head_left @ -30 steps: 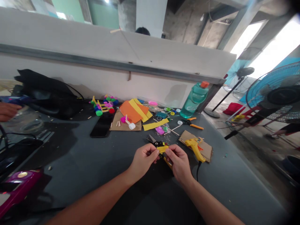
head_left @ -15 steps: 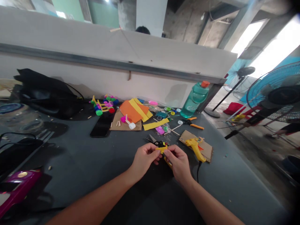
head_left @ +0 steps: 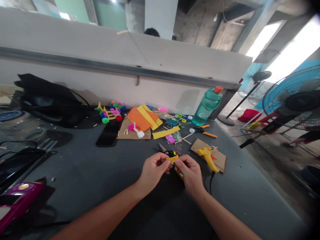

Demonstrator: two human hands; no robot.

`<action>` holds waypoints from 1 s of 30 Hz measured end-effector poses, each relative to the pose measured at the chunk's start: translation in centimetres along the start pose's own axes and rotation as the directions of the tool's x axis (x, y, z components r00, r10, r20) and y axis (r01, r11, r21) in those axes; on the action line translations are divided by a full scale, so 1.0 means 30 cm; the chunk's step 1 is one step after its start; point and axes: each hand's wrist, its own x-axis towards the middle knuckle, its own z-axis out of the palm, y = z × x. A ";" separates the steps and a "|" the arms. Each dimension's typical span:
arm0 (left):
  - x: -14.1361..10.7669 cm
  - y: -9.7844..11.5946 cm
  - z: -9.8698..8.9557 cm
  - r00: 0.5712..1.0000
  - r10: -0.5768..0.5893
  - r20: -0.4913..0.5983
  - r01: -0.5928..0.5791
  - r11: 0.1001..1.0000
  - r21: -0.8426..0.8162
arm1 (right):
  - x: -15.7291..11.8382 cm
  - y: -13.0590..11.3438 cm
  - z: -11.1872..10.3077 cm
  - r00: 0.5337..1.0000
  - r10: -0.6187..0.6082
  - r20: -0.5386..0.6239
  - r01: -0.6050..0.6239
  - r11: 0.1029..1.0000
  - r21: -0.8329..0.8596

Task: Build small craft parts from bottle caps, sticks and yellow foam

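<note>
Between the fingertips of both hands is a small yellow piece (head_left: 172,159), perhaps paper or foam; its exact kind is too small to make out. My left hand (head_left: 155,169) pinches its left end, and my right hand (head_left: 190,171) pinches its right end. Just behind and under the fingers lie pruning shears (head_left: 167,152) with black and yellow handles, blades pointing up and left, partly hidden by my hands. To the right, a yellow glue gun (head_left: 208,158) rests on a piece of cardboard (head_left: 221,161).
A black phone (head_left: 107,134), orange sheets (head_left: 140,118), a yellow strip (head_left: 166,132), bottle caps (head_left: 192,130) and orange-handled pliers (head_left: 208,134) lie farther back. A green bottle (head_left: 207,106) stands at the back right. A magenta device (head_left: 23,200) sits at left; a fan (head_left: 297,100) is beyond the table.
Both hands keep their pinch on the yellow piece in nearly the same place. The piece has turned very slightly; the view has shifted a little.
</note>
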 end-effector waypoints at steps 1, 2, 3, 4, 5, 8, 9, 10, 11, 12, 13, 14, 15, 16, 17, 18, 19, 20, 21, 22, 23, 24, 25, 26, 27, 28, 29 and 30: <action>-0.001 0.001 0.000 1.000 0.004 -0.004 -0.004 1.000 0.005 | -0.001 -0.002 0.000 1.000 0.003 0.000 -0.003 1.000 0.000; -0.001 0.002 0.001 1.000 0.009 -0.006 -0.009 1.000 0.007 | -0.001 -0.005 0.000 1.000 0.005 -0.002 -0.005 1.000 0.004; -0.002 0.002 0.001 1.000 0.013 -0.008 -0.013 1.000 0.007 | -0.001 -0.006 0.001 1.000 0.006 -0.007 -0.006 1.000 0.010; -0.002 0.002 0.000 1.000 0.015 -0.011 -0.015 1.000 0.008 | -0.002 -0.007 0.001 1.000 0.008 -0.009 -0.007 1.000 0.017; -0.002 0.002 0.000 1.000 0.017 -0.013 -0.017 1.000 0.010 | -0.002 -0.007 0.001 1.000 0.008 -0.012 -0.008 1.000 0.026; -0.002 0.002 -0.002 1.000 0.020 -0.004 -0.020 1.000 0.018 | -0.001 -0.007 0.002 1.000 0.016 -0.012 -0.015 0.999 0.051; -0.003 0.002 -0.002 1.000 0.020 -0.001 -0.020 1.000 0.018 | -0.001 -0.006 0.002 1.000 0.023 -0.007 -0.023 0.998 0.060; -0.003 0.003 -0.002 1.000 0.022 0.001 -0.022 1.000 0.019 | -0.001 -0.005 0.003 0.999 0.032 -0.002 -0.032 0.997 0.072; -0.003 0.004 -0.002 1.000 0.023 0.003 -0.023 1.000 0.019 | 0.000 -0.004 0.003 0.999 0.043 0.004 -0.043 0.995 0.086; -0.003 0.005 -0.002 1.000 0.023 0.002 -0.023 1.000 0.017 | 0.000 -0.002 0.003 0.998 0.055 0.013 -0.056 0.993 0.100; -0.002 0.007 -0.002 1.000 0.021 0.001 -0.021 1.000 0.014 | 0.000 0.000 0.004 0.997 0.070 0.019 -0.071 0.990 0.118; -0.002 0.008 -0.002 1.000 0.018 -0.003 -0.018 1.000 0.009 | 0.001 0.002 0.004 0.996 0.085 0.023 -0.087 0.987 0.138; -0.001 0.008 -0.002 1.000 0.014 -0.007 -0.014 1.000 0.003 | 0.001 0.003 0.004 0.995 0.100 0.024 -0.102 0.982 0.162; 0.000 0.008 -0.002 1.000 0.009 -0.013 -0.009 1.000 -0.003 | 0.002 0.004 0.004 0.993 0.113 0.021 -0.115 0.976 0.187; 0.000 0.008 -0.003 1.000 0.004 -0.019 -0.004 1.000 -0.010 | 0.003 0.004 0.004 0.992 0.123 0.014 -0.123 0.969 0.213; 0.001 0.007 -0.004 1.000 0.001 -0.023 -0.001 1.000 -0.017 | 0.003 0.003 0.003 0.991 0.130 0.006 -0.128 0.963 0.236; 0.001 0.007 -0.005 1.000 0.000 -0.025 0.000 1.000 -0.022 | 0.004 0.002 0.003 0.991 0.134 -0.003 -0.129 0.959 0.252; 0.002 0.005 -0.005 1.000 0.000 -0.027 -0.001 1.000 -0.026 | 0.004 0.000 0.002 0.991 0.135 -0.012 -0.128 0.958 0.258; 0.002 0.005 -0.006 1.000 -0.001 -0.029 0.000 1.000 -0.029 | 0.005 -0.001 0.001 0.991 0.135 -0.025 -0.124 0.958 0.259; 0.003 0.004 -0.006 1.000 -0.003 -0.031 0.002 0.999 -0.032 | 0.007 -0.002 0.000 0.990 0.133 -0.040 -0.118 0.960 0.254; 0.004 0.004 -0.006 0.999 -0.005 -0.035 0.004 0.999 -0.036 | 0.009 -0.001 -0.001 0.990 0.130 -0.058 -0.112 0.963 0.247; 0.004 0.004 -0.005 0.999 -0.007 -0.039 0.006 0.999 -0.042 | 0.011 0.001 -0.002 0.989 0.123 -0.077 -0.102 0.966 0.238; 0.005 0.005 -0.005 0.999 -0.011 -0.044 0.009 0.999 -0.049 | 0.013 0.004 -0.003 0.989 0.116 -0.093 -0.092 0.969 0.228; 0.006 0.005 -0.004 0.999 -0.014 -0.047 0.012 0.998 -0.056 | 0.015 0.008 -0.004 0.988 0.108 -0.107 -0.083 0.973 0.215; 0.007 0.005 -0.004 0.999 -0.017 -0.049 0.015 0.998 -0.061 | 0.018 0.012 -0.005 0.988 0.099 -0.117 -0.074 0.977 0.201; 0.007 0.005 -0.004 0.999 -0.020 -0.050 0.016 0.998 -0.063 | 0.019 0.016 -0.005 0.988 0.091 -0.122 -0.067 0.981 0.184; 0.007 0.005 -0.004 0.998 -0.021 -0.051 0.018 0.998 -0.063 | 0.020 0.019 -0.006 0.989 0.082 -0.124 -0.061 0.984 0.166; 0.008 0.005 -0.004 0.999 -0.021 -0.050 0.018 0.998 -0.061 | 0.020 0.021 -0.006 0.990 0.074 -0.122 -0.056 0.988 0.144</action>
